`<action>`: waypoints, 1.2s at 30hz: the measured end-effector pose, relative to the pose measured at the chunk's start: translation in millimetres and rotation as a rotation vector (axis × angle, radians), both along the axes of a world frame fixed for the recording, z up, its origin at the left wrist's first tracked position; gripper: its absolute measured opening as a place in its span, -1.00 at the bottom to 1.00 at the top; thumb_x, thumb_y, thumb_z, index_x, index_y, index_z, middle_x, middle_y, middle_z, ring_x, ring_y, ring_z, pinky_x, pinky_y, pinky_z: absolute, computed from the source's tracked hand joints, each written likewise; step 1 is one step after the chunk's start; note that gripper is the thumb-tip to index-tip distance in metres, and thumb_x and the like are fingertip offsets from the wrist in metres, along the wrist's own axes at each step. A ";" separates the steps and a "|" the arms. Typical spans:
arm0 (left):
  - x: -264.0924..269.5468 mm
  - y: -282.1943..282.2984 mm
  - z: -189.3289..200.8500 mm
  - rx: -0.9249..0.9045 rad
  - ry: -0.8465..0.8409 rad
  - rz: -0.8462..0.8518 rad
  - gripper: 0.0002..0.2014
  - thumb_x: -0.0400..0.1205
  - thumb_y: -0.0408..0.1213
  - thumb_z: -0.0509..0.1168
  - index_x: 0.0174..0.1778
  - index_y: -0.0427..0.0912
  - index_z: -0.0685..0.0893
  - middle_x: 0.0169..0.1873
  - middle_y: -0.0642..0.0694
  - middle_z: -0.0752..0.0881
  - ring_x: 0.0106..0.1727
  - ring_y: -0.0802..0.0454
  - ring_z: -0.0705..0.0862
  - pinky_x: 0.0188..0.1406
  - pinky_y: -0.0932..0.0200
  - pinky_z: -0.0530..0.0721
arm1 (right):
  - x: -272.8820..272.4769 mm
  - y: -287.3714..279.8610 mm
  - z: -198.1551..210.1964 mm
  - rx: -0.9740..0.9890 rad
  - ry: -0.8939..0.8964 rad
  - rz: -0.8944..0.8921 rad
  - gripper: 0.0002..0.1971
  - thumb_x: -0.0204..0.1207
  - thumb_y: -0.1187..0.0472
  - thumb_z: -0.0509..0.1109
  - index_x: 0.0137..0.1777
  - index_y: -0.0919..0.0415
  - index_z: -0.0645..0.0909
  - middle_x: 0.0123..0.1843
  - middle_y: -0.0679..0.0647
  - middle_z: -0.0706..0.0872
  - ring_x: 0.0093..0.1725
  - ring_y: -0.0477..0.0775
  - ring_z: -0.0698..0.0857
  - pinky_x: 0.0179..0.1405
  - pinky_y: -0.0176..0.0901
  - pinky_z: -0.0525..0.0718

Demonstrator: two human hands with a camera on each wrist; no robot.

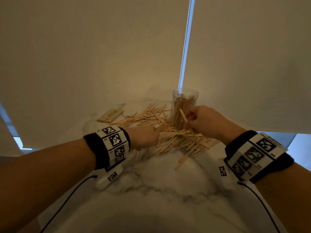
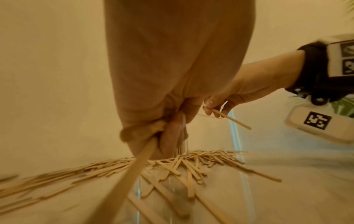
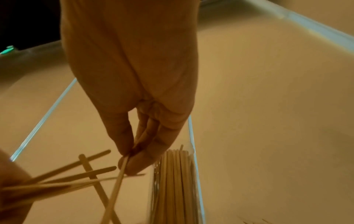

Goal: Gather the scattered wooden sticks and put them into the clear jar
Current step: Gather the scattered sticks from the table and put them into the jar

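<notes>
Pretty dim, warm light here. Clear jar (image 1: pixel 184 105) standing upright at the far side of the white marbled tabletop (image 1: pixel 168 190), lid off, already packed with sticks standing on end. Big messy pile of wooden sticks (image 1: pixel 178 140) sprawled flat right in front of the jar and off to its left, touching its base. One loose stick (image 1: pixel 182 159) lying a bit nearer than the rest of the heap.

Right hand (image 1: pixel 204 121) raised just beside the jar, thumb and fingertip grip pinched on a single stick (image 1: pixel 183 116), the rest of the fingers curled in. Same pinch obvious from the left wrist view, stick (image 2: pixel 232 119) poking out below the fingers.

Left hand (image 1: pixel 145 137) down at the left edge of the pile, grip curled around a few sticks; a long one (image 2: pixel 134 171) runs out of the fist toward the camera in the wrist view. Exact count in that fist: can't tell, too blurry.

Small flat bundle of sticks (image 1: pixel 111 115) parked apart at the far left. Black wristbands with printed marker tags on both wrists.
</notes>
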State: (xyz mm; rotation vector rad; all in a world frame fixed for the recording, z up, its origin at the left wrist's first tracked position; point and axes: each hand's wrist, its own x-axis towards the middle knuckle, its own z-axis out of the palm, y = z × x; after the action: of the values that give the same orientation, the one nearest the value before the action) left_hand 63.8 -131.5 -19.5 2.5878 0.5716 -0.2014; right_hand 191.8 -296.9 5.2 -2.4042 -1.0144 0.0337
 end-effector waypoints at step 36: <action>60.2 16.9 14.6 -0.854 -0.739 0.108 -0.68 0.88 -0.11 -0.06 0.18 -0.17 0.56 -0.14 -0.28 0.83 -0.22 -0.24 0.83 0.03 -0.34 0.81 | 14.0 72.4 16.6 0.570 0.246 0.021 -0.91 0.60 0.16 0.45 -0.03 0.09 0.79 -0.21 -0.05 0.85 -0.18 -0.09 0.81 -0.18 -0.26 0.77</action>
State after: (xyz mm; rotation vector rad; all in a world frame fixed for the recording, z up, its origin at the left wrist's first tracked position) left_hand 124.0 -114.6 -4.9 1.6178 0.2506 0.4446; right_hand 205.8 -224.5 21.8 -1.8204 -0.8024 0.0403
